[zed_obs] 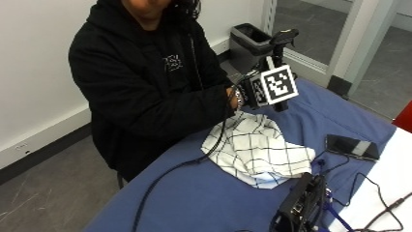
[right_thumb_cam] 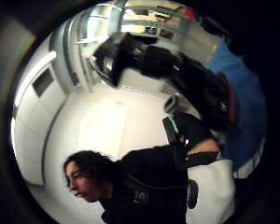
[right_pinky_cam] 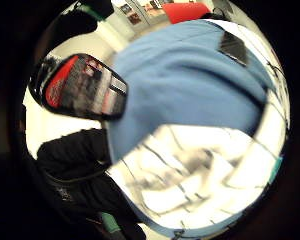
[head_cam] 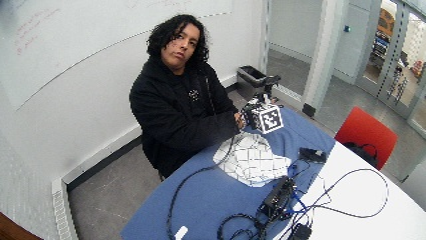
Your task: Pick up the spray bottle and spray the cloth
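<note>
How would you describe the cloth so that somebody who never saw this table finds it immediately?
Find the blue tablecloth covering the table's near end. The cloth lies crumpled on it, in front of the seated person, below the raised right hand. It is the only white thing with thin dark check lines; the nearby phone is flat and dark.

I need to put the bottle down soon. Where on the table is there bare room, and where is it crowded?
Bare blue tablecloth lies between the checked cloth and the near table edge, crossed only by one black cable. Another bare patch lies between the cloth and the phone. Around the black device, cables crowd the table.
</note>
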Action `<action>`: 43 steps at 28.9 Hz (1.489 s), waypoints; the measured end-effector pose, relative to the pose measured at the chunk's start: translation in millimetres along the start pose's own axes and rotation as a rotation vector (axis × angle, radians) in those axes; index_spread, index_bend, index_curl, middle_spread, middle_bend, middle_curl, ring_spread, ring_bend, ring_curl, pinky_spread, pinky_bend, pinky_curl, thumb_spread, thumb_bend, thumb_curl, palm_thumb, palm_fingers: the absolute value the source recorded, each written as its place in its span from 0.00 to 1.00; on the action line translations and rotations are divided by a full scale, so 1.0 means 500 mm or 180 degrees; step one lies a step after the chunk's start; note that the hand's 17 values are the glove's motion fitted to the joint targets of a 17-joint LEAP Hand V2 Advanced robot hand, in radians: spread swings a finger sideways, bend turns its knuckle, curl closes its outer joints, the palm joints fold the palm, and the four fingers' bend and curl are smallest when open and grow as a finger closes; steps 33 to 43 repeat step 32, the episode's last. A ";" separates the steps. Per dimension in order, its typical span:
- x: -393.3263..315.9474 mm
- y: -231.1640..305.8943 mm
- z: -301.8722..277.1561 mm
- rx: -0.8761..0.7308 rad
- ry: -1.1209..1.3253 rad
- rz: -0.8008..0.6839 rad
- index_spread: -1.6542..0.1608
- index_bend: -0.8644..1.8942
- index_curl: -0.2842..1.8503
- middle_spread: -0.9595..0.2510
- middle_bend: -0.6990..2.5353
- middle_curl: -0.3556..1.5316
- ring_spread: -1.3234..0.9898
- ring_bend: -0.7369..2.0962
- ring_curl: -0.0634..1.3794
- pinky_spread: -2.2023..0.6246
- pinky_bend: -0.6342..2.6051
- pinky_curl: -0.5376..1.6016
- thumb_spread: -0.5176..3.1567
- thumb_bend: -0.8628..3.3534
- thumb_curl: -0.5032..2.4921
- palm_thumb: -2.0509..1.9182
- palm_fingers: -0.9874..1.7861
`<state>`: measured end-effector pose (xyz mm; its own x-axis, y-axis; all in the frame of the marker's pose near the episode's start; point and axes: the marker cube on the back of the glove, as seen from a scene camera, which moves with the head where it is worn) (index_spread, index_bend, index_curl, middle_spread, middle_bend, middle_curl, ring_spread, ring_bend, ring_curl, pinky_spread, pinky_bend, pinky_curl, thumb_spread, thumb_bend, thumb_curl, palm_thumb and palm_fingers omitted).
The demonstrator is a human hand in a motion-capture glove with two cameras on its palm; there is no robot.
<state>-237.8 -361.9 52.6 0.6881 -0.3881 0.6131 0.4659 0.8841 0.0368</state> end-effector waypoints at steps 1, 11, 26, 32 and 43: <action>0.005 0.018 -0.007 -0.0038 0.0274 0.0031 0.75 0.33 0.38 0.76 0.32 0.46 0.55 0.43 0.36 0.83 0.29 0.45 0.39 0.19 0.41 0.70 0.50; 0.008 0.181 -0.081 -0.0043 0.1453 0.0205 0.72 0.35 0.32 0.78 0.30 0.42 0.56 0.41 0.31 0.86 0.29 0.43 0.43 0.20 0.36 0.68 0.47; 0.066 0.410 -0.088 0.0123 0.1648 0.0866 0.71 0.35 0.28 0.78 0.27 0.39 0.57 0.38 0.29 0.87 0.30 0.43 0.45 0.20 0.32 0.67 0.44; 0.090 0.443 -0.069 0.0038 0.1677 0.0946 0.70 0.36 0.27 0.75 0.27 0.38 0.57 0.38 0.29 0.86 0.31 0.43 0.46 0.20 0.31 0.66 0.41; 0.090 0.443 -0.069 0.0038 0.1677 0.0946 0.70 0.36 0.27 0.75 0.27 0.38 0.57 0.38 0.29 0.86 0.31 0.43 0.46 0.20 0.31 0.66 0.41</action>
